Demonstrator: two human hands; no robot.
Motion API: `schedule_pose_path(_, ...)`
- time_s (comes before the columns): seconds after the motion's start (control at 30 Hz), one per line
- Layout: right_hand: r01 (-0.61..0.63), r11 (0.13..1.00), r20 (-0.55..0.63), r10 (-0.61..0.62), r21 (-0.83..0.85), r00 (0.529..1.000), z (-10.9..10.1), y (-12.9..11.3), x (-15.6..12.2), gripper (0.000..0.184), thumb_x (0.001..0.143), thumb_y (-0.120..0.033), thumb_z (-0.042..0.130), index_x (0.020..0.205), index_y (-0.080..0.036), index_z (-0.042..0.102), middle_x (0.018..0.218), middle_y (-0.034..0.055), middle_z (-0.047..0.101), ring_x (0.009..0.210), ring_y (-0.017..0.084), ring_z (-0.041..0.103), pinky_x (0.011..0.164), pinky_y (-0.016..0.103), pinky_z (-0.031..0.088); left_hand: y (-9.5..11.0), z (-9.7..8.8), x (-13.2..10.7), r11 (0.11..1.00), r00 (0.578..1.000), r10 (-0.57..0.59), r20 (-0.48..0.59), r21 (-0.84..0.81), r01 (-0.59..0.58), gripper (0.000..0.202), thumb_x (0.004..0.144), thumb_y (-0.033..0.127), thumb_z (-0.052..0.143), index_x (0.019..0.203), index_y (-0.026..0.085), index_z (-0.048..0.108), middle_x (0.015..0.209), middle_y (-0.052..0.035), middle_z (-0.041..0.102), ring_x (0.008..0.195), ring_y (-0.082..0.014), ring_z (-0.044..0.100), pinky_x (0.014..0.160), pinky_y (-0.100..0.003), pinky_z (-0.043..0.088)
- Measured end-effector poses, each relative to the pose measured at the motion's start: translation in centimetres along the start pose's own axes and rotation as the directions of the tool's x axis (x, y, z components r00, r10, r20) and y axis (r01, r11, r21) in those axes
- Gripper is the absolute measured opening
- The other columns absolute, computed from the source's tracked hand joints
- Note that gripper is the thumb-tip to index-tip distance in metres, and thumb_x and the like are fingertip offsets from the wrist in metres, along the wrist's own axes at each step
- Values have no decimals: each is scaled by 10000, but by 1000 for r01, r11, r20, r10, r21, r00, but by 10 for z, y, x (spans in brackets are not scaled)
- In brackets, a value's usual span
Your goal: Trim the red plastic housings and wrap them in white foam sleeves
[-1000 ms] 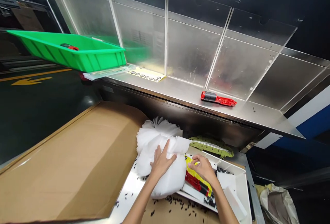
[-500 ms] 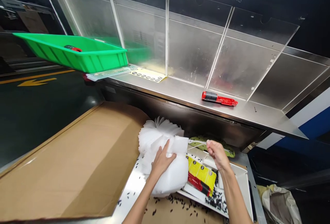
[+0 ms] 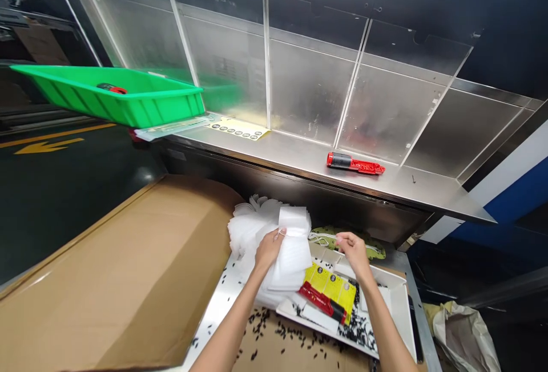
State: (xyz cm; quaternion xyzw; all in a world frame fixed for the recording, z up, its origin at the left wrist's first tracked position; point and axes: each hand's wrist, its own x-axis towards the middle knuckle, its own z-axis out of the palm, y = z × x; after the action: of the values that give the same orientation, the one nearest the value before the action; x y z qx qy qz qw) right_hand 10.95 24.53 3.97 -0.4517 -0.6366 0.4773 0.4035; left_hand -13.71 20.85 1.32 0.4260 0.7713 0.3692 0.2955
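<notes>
My left hand (image 3: 268, 249) grips a stack of white foam sheets (image 3: 292, 249) and holds it lifted and tilted above a larger pile of the same sheets (image 3: 245, 228). My right hand (image 3: 351, 249) pinches a thin white cord (image 3: 322, 239) over the far edge of a white tray (image 3: 396, 315). In the tray lie yellow tagged cards (image 3: 334, 286), a red and black tool (image 3: 321, 300) and several small black parts. A green perforated piece (image 3: 377, 252) lies just behind my right hand.
A steel shelf (image 3: 299, 161) runs across the back with a red tool (image 3: 354, 164) on it, a yellow label strip (image 3: 237, 128) and a green bin (image 3: 111, 98) at its left end. A big cardboard sheet (image 3: 111, 280) covers the left. A bag (image 3: 464, 338) sits lower right.
My left hand has lifted a stack of foam sheets off the pile. My right hand left the yellow cards, moved to the tray's far edge and pinched the white cord.
</notes>
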Motion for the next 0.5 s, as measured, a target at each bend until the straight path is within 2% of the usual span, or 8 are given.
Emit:
schedule_pose_path(0.13,188,944,142,-154,-271,978,42,0,-15,198,854,-357,672,908,-169,645,948,21,650,916,181,598,872,405,479,-1,12,8,997,1000,18,-13,-74,-19,363,899,420,583,1167,177,596,1236,-95,617,1090,-264,601,932,-512,499)
schedule_pose_path(0.23,283,872,234,-202,-400,951,73,4,-17,179,834,-323,696,924,-176,650,1003,30,646,1020,210,574,918,432,456,-3,11,11,991,1000,14,-12,-135,-15,350,901,423,578,1141,170,609,1193,-82,636,1044,-258,622,894,-484,524)
schedule_pose_path(0.37,283,813,222,-193,-508,956,97,12,-4,162,908,-299,614,834,-157,631,889,10,645,917,176,607,860,393,487,-2,-8,15,983,1000,1,-24,-183,-5,343,908,427,567,1121,163,617,1157,-79,655,1019,-247,635,881,-472,532)
schedule_pose_path(0.43,267,797,191,-192,-542,963,103,17,3,161,915,-290,605,830,-154,625,889,8,640,892,167,608,840,378,495,-4,-18,9,985,998,-10,-68,-172,-2,345,898,414,586,1142,171,611,1223,-89,629,1081,-261,609,930,-504,503)
schedule_pose_path(0.5,249,787,154,-197,-564,968,106,21,5,117,906,-259,608,857,-155,626,976,26,636,940,176,596,844,377,494,-11,-22,-6,989,987,-46,-155,-145,24,379,890,400,598,1206,191,583,1365,-103,538,1219,-299,520,1023,-562,420)
